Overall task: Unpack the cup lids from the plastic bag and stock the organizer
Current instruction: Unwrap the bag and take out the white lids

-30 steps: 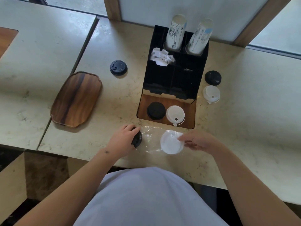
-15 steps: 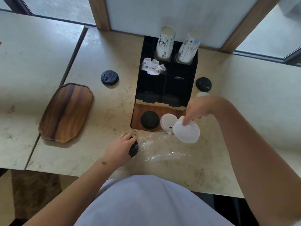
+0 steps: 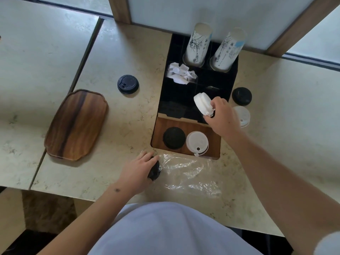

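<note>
My right hand (image 3: pixel 221 116) pinches a white cup lid (image 3: pixel 202 103), tilted on edge over the black organizer (image 3: pixel 174 100), above its front right compartment. My left hand (image 3: pixel 138 170) grips a black lid (image 3: pixel 155 171) at the left end of the clear plastic bag (image 3: pixel 191 173), which lies crumpled and flat on the counter in front of the organizer. On the organizer's wooden front tray (image 3: pixel 213 142) lie a black lid (image 3: pixel 173 138) and a white lid (image 3: pixel 197 142) side by side.
Two upside-down paper cup stacks (image 3: pixel 197 46) (image 3: pixel 227 50) and crumpled white paper (image 3: pixel 181 73) fill the organizer's back slots. Loose lids lie on the counter: black (image 3: pixel 127 84) at left, black (image 3: pixel 241 96) and white (image 3: pixel 242 115) at right. A wooden tray (image 3: pixel 76 124) sits left.
My right hand drew the white lid out of the bag, lifted it and carried it back over the organizer's compartment. The emptied bag flattened. My left hand stayed on the black lid.
</note>
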